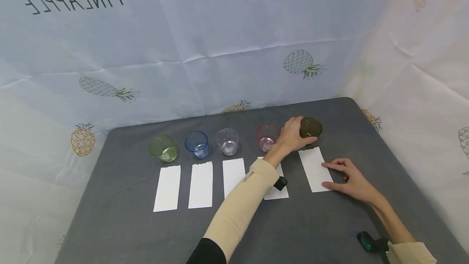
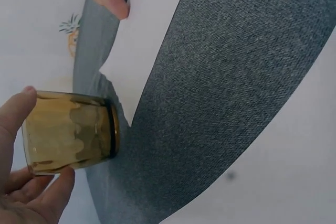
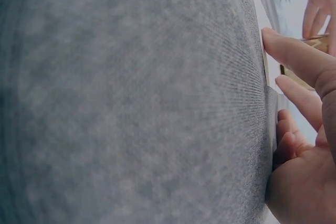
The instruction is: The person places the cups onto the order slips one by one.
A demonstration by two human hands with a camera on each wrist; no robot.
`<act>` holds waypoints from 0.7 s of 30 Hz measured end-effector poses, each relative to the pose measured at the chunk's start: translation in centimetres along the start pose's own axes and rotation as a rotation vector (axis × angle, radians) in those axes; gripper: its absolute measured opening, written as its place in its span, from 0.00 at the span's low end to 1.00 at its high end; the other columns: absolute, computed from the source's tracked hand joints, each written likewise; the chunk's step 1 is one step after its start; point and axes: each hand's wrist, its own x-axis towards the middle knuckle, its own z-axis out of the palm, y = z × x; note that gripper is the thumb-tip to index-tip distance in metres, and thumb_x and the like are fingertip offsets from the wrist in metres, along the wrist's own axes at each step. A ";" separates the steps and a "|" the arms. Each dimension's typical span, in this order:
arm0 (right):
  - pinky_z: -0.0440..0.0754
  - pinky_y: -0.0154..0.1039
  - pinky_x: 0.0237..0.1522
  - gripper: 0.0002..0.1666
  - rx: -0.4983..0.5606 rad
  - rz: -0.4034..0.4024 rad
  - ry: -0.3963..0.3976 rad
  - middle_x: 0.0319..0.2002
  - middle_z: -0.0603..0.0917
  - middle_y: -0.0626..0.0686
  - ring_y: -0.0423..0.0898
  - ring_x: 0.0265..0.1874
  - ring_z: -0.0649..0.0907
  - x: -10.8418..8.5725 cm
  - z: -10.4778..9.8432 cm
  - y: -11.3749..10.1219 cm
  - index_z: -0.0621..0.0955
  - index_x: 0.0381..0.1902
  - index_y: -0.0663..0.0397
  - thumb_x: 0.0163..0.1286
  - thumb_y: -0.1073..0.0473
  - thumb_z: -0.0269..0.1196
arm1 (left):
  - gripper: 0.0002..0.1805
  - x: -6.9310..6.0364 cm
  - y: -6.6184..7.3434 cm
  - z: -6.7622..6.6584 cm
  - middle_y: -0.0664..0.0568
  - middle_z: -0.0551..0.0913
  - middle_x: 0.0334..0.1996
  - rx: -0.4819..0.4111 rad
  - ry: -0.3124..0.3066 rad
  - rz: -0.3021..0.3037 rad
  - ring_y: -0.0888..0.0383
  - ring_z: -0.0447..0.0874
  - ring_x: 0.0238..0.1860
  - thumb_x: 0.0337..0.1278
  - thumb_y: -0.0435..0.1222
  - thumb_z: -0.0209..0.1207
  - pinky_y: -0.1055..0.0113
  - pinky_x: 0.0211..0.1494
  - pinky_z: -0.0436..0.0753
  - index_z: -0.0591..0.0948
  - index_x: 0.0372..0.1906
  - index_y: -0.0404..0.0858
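My left hand (image 1: 291, 135) grips an amber glass (image 1: 312, 128) at the far right end of a row of tumblers. In the left wrist view the thumb and fingers hold opposite sides of the glass's rim, and its base is toward the table. Just in front of it lies a white paper strip (image 1: 314, 171). My right hand (image 1: 351, 180) touches this strip's right edge with fairly straight index finger and thumb, its other fingers bent loosely beneath. A pink glass (image 1: 266, 134) stands just left of my left hand.
Farther left stand a clear glass (image 1: 227, 141), a blue glass (image 1: 196, 144) and a green glass (image 1: 163, 148). White strips lie before them; my left sleeve (image 1: 239, 205) partly covers one near the pink glass. Pineapple-print curtain (image 1: 205, 80) borders the grey table (image 1: 128, 199).
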 end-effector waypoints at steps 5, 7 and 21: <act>0.66 0.28 0.39 0.34 0.001 0.004 -0.004 0.52 0.71 0.55 0.27 0.45 0.64 0.0 0.0 0.0 0.82 0.61 0.63 0.57 0.58 0.78 | 0.44 -0.2 -0.2 0.0 0.47 0.75 0.69 -0.011 0.039 0.038 0.53 0.78 0.67 0.61 0.52 0.68 0.64 0.66 0.81 0.67 0.76 0.37; 0.65 0.28 0.38 0.34 0.007 0.001 -0.002 0.52 0.71 0.55 0.28 0.45 0.64 0.0 0.0 0.0 0.82 0.61 0.63 0.57 0.59 0.78 | 0.44 -0.2 -0.2 -0.2 0.47 0.75 0.69 -0.008 0.052 0.058 0.53 0.79 0.67 0.61 0.52 0.68 0.64 0.66 0.82 0.67 0.76 0.37; 0.66 0.27 0.39 0.34 0.006 -0.015 0.010 0.52 0.71 0.54 0.27 0.45 0.64 -0.1 0.1 0.1 0.83 0.59 0.63 0.56 0.59 0.78 | 0.44 -1.3 -0.1 -1.2 0.48 0.77 0.67 -0.032 0.113 0.139 0.54 0.80 0.65 0.56 0.53 0.72 0.68 0.62 0.82 0.70 0.74 0.39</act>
